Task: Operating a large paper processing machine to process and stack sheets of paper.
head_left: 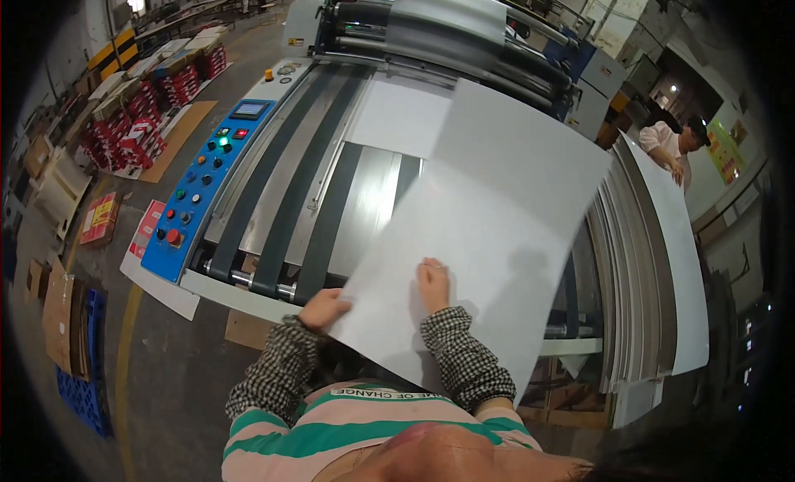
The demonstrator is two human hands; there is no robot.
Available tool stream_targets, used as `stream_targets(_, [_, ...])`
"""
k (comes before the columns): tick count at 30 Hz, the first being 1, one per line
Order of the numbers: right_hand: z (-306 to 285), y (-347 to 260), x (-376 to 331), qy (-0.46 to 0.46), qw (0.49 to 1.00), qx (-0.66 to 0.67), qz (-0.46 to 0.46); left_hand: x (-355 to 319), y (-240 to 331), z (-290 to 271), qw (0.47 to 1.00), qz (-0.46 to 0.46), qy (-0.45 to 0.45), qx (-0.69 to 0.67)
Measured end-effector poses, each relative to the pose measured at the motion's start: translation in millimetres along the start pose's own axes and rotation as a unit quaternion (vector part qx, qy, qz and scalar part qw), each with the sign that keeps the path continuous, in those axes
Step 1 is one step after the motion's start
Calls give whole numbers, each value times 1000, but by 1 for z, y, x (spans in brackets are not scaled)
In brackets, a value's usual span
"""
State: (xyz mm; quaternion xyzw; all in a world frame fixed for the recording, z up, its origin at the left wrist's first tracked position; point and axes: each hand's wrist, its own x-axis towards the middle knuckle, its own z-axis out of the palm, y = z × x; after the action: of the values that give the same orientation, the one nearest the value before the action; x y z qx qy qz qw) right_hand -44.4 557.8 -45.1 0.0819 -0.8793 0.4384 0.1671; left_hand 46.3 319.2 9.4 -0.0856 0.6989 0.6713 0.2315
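Note:
A large white sheet (497, 184) of paper or board lies slanted across the machine's feed table, its near end reaching toward my body. My left hand (325, 310) is closed on the sheet's left edge, with the fingers partly hidden. On top of the sheet, near its middle, rests my right hand (432, 285), its fingers curled closed. Whatever may be inside them is hidden. Beyond the large sheet, a second white sheet (397, 109) lies flat on the dark conveyor belts (290, 192), close to the rollers.
A blue control panel (207, 184) with buttons runs along the machine's left side. Dark rollers (364, 22) cross the far end. At right stands a tall stack of sheets (633, 267), with a co-worker (675, 147) behind it. Red-and-white bundles (137, 122) and a blue pallet (87, 374) are at left.

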Motion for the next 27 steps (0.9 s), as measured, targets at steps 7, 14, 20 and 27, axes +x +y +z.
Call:
stream_targets(7, [-66, 6, -39, -37, 938, -317, 132, -60, -48, -41, 985, -16, 95, -144])
stream_targets(14, [-63, 6, -45, -145, 934, -305, 112, -94, -64, -43, 969, -49, 104, -219])
stream_targets(20, [-49, 15, 8, -167, 934, -301, 98, -53, -41, -61, 974, -35, 104, -200])
stream_targets(27, [-32, 33, 76, -145, 935, -320, 43, 2, -22, -88, 980, 7, 196, 17])
